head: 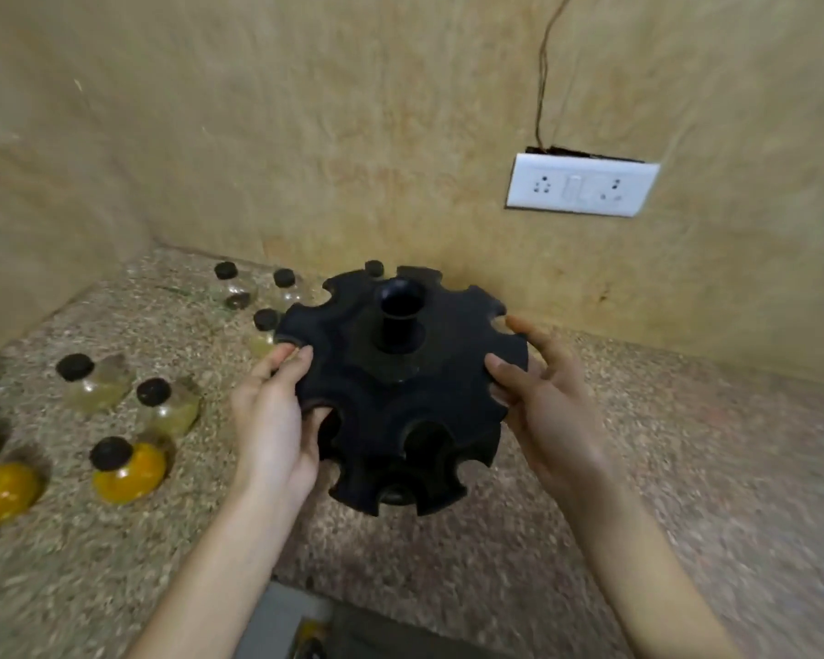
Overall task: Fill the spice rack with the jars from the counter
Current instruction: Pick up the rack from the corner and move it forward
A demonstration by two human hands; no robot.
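You are holding the black spice rack (400, 397) in the middle of the frame, with a hand on each side of its round, notched rim. Your left hand (270, 420) is gripping the left edge: its fingers are curling over the top of the rim and its thumb is reaching into one of the open slots lower down. Your right hand (553, 411) is gripping the right edge, with the thumb lying on the top face, the forefinger stretching toward a slot and the other fingers wrapping round the side. The rack is tilting toward you, so its top face and the upright tube (400, 309) at its centre are showing; you cannot tell whether its base is touching the speckled desk (686, 468). The slots facing you are standing open with nothing in them. The jars (167, 404) are sitting on the desk across the left of the frame, each wearing a black lid; some are looking clear or pale, and an orange jar (127, 468) is sitting at the lower left. The nearest jar (265, 330) is sitting just beside the rack's left edge, close to your left fingertips. One more black lid (374, 267) is peeking out behind the rack's far rim. On the wall (305, 135) at the upper right, a white socket plate (581, 185) is hanging with a wire (543, 78) running up from it.
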